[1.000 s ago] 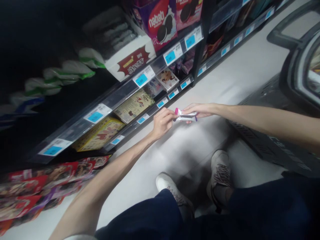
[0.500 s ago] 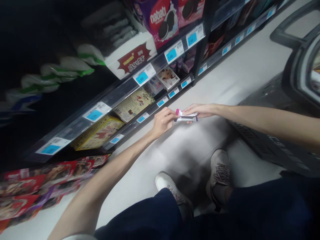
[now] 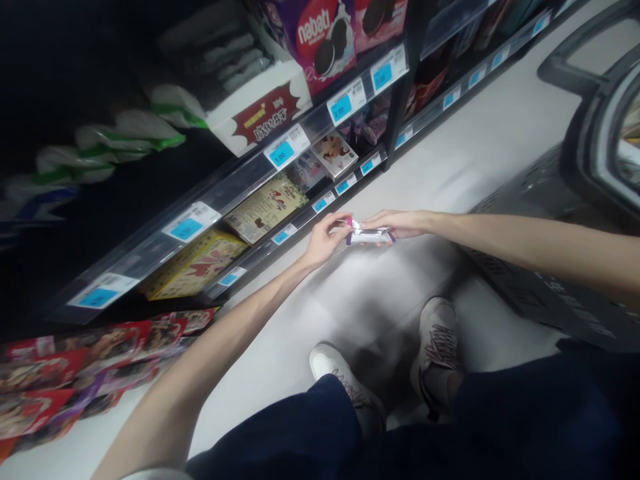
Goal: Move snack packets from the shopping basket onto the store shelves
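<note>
A small snack packet, white with a pink end and a purple end, is held out over the grey floor between both hands. My left hand pinches its pink left end with fingertips. My right hand grips the packet's right part from above, fingers closed around it. Both arms are stretched forward beside the low shelf rails.
Dark store shelves with blue price tags run along the left, holding boxes, a purple cookie box and red packets at floor level. A dark shopping cart stands at right. My two shoes rest on the floor below.
The hands and packet have shifted very slightly; my left fingers now pinch the pink end more at the tips. Otherwise little differs.
</note>
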`<state>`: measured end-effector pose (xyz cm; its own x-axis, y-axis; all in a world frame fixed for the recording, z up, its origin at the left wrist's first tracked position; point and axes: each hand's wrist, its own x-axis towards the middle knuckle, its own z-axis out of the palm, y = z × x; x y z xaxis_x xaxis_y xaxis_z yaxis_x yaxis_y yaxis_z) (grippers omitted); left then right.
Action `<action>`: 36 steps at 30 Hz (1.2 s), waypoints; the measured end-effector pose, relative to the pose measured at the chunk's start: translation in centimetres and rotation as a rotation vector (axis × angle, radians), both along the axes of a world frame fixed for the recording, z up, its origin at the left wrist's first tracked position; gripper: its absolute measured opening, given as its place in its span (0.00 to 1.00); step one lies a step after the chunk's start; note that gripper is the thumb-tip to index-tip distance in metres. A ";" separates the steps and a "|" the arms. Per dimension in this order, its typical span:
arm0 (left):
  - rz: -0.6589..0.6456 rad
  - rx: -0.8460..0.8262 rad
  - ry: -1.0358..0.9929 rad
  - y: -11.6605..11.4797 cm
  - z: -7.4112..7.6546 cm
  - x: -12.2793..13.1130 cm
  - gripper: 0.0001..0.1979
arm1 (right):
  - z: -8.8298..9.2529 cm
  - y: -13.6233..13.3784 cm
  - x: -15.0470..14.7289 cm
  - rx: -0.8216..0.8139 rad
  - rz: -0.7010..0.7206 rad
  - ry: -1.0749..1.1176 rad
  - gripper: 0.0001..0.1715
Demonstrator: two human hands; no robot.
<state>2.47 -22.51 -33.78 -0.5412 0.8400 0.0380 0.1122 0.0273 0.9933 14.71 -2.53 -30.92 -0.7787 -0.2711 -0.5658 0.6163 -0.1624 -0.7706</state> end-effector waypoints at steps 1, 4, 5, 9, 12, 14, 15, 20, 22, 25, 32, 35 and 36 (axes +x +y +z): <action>-0.008 -0.015 -0.040 0.0 0.0 0.0 0.22 | 0.0 -0.1 0.0 0.001 0.006 -0.015 0.22; -0.012 -0.028 -0.140 0.1 0.1 0.1 0.21 | -0.1 -0.2 -0.1 -0.015 0.022 -0.071 0.25; -0.009 -0.023 -0.161 0.1 0.1 0.2 0.21 | -0.1 -0.2 -0.1 -0.025 0.028 -0.085 0.27; -0.001 -0.012 -0.202 0.1 0.1 0.3 0.20 | -0.5 -0.1 -0.1 -0.057 0.036 -0.087 0.30; 0.013 -0.014 -0.226 0.1 0.0 0.2 0.20 | -0.7 0.0 -0.2 -0.063 0.029 -0.085 0.31; 0.019 -0.008 -0.236 0.0 0.0 0.2 0.21 | -0.8 -0.1 -0.3 -0.068 0.023 -0.088 0.30; 0.020 -0.005 -0.240 0.0 -0.1 0.1 0.21 | -0.8 -0.1 -0.3 -0.070 0.021 -0.090 0.30; 0.022 -0.010 -0.249 0.1 -0.1 0.1 0.20 | -1.0 0.0 -0.4 -0.074 0.018 -0.098 0.31; 0.025 -0.013 -0.229 0.1 -0.2 0.2 0.17 | -1.1 0.2 -0.4 -0.069 0.012 -0.102 0.32; 0.028 -0.029 -0.153 0.1 -0.5 0.1 0.12 | -1.1 0.4 -0.3 -0.061 0.066 -0.153 0.37; -0.018 -0.095 0.212 -0.8 -0.6 -0.5 0.06 | -0.3 0.5 0.7 0.043 0.270 -0.211 0.30; -0.129 -0.062 0.373 -1.0 0.0 -1.0 0.08 | -0.5 0.6 0.8 0.259 0.250 -0.051 0.27; -0.175 -0.048 0.408 -1.0 0.1 -1.1 0.10 | -0.7 0.6 0.7 0.383 0.247 0.015 0.28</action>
<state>1.37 -23.50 -33.65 -0.3392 0.9237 0.1782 0.5021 0.0176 0.8646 15.44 -1.95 -31.62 -0.7262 -0.2229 -0.6503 0.5889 0.2865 -0.7558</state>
